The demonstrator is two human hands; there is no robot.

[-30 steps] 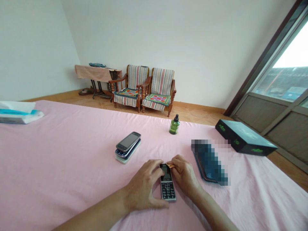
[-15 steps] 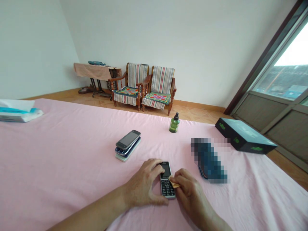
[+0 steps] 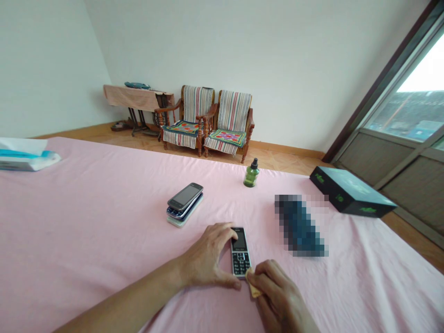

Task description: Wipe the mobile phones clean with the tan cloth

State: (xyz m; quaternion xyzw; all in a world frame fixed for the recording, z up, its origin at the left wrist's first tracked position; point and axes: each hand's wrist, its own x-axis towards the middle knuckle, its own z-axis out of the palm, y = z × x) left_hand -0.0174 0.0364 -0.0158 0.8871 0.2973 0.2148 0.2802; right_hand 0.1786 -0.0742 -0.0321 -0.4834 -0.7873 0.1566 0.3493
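Evidently the keypad phone [image 3: 241, 262] lies face up on the pink sheet [image 3: 104, 222] so that its screen and keys are within easy reach. The left hand [image 3: 204, 259] comes in from nine o'clock, its fingers arched wide: fingertips at the upper end, thumb by the lower edge, clasping the phone lengthwise, probably so it cannot slide or twist. At about four o'clock, the right hand [image 3: 282, 296] has its fingers closed in a pinch on a small yellow cloth [image 3: 255, 290], which meets the phone's lower right corner; that low hold leaves the screen mostly uncovered.

From the phone, a phone stack [image 3: 185, 198] sits towards ten o'clock, its pieces slightly fanned, perhaps piled to save room. The green bottle [image 3: 250, 176] stands upright near twelve. Towards two o'clock lies a dark item [image 3: 303, 231], too pixelated to identify, with the black box [image 3: 333, 196] farther out.
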